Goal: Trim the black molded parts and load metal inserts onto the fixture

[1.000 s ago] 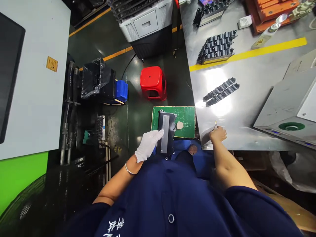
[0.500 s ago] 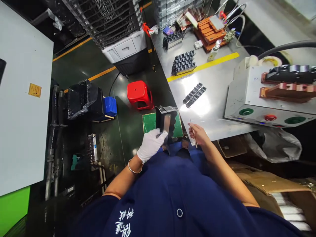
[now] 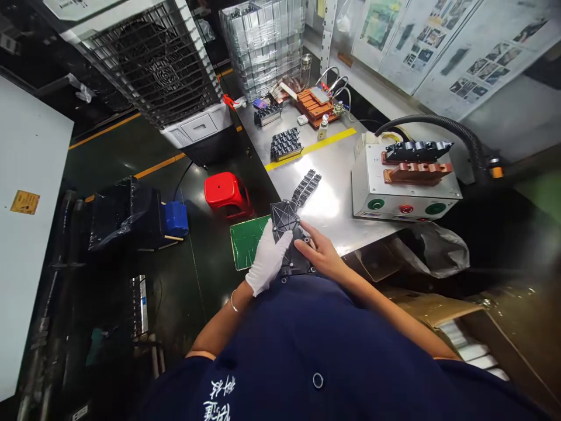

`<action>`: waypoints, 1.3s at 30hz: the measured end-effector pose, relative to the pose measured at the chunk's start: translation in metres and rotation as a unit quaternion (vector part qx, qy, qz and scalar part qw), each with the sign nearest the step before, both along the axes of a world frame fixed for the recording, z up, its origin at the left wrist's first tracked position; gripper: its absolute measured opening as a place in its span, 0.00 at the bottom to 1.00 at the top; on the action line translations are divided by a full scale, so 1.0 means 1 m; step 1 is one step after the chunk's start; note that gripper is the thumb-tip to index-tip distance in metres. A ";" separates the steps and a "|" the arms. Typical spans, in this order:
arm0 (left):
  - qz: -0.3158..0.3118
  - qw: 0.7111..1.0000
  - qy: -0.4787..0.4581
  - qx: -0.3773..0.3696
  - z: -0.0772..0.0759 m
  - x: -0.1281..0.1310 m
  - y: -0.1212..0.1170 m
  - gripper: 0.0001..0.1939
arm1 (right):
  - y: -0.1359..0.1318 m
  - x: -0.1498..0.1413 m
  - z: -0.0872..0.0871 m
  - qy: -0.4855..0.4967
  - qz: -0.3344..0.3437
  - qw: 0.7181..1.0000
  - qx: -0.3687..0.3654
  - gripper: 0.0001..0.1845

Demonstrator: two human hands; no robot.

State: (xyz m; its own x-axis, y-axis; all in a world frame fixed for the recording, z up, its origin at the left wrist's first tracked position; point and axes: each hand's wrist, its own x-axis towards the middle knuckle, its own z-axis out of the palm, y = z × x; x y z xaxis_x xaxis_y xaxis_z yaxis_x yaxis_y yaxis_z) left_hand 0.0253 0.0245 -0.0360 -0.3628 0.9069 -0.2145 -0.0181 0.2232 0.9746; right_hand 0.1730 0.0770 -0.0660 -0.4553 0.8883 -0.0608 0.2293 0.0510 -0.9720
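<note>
A black plastic housing (image 3: 287, 217) with crossed ribs and small round bosses is held up in front of my body, its ribbed face toward me. My left hand (image 3: 269, 257), in a white glove, grips it from the left side with the thumb across the face. Bare, my right hand (image 3: 323, 252) closes on its right edge, thumb and index finger against the plastic. Whether a thin stick is still tucked in that hand is hard to make out. Just beyond the housing, two black toothed strips (image 3: 307, 187) lie side by side on the metal table (image 3: 337, 225).
Stacked black parts (image 3: 286, 144) stand by a yellow tape line (image 3: 324, 148). Behind them are a small bottle (image 3: 323, 126) and an orange-brown fixture (image 3: 314, 106). At right stands a white control box (image 3: 405, 187) with buttons. A red stool (image 3: 227, 193) and green board (image 3: 248, 241) are at left.
My view has shifted, showing more of the wall. The housing has turned its ribbed face toward me. My right hand, earlier apart with a thin stick, has come left onto the housing.
</note>
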 end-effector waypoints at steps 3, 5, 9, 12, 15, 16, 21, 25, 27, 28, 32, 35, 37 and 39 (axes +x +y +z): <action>-0.005 0.999 0.044 0.000 0.011 0.008 -0.001 0.23 | 0.012 0.015 0.008 -0.086 -0.038 0.989 0.113 0.21; -0.020 0.997 0.073 -0.015 0.014 0.010 -0.006 0.24 | 0.023 0.027 0.016 -0.149 -0.055 0.968 0.195 0.19; -0.055 0.995 0.069 -0.043 0.017 0.017 -0.017 0.27 | 0.040 0.044 0.030 -0.254 0.009 0.911 0.326 0.21; -0.058 0.994 0.066 -0.063 0.019 0.024 -0.022 0.29 | 0.042 0.047 0.035 -0.305 0.014 0.880 0.364 0.24; -0.058 0.993 0.077 -0.074 0.022 0.029 -0.024 0.29 | 0.042 0.046 0.038 -0.319 0.010 0.867 0.382 0.27; -0.056 0.992 0.082 -0.078 0.023 0.030 -0.025 0.29 | 0.042 0.046 0.038 -0.318 0.011 0.865 0.387 0.27; -0.041 0.990 0.086 -0.105 0.024 0.033 -0.028 0.31 | 0.042 0.049 0.041 -0.314 0.011 0.860 0.403 0.28; -0.046 0.991 0.085 -0.095 0.023 0.035 -0.030 0.30 | 0.043 0.052 0.042 -0.309 0.014 0.859 0.407 0.28; -0.050 0.991 0.085 -0.092 0.022 0.035 -0.030 0.29 | 0.043 0.053 0.043 -0.317 0.021 0.854 0.411 0.28; -0.050 0.991 0.086 -0.093 0.022 0.036 -0.030 0.30 | 0.044 0.054 0.043 -0.323 0.020 0.851 0.414 0.29; -0.047 0.989 0.092 -0.102 0.023 0.037 -0.030 0.30 | 0.046 0.057 0.043 -0.330 0.020 0.844 0.423 0.29; -0.066 0.990 0.088 -0.088 0.024 0.037 -0.030 0.29 | 0.048 0.060 0.045 -0.326 0.029 0.842 0.429 0.30; -0.069 0.990 0.087 -0.084 0.023 0.038 -0.029 0.29 | 0.049 0.061 0.047 -0.331 0.019 0.842 0.426 0.30; -0.057 0.992 0.080 -0.085 0.020 0.038 -0.029 0.29 | 0.049 0.063 0.050 -0.326 0.007 0.847 0.420 0.30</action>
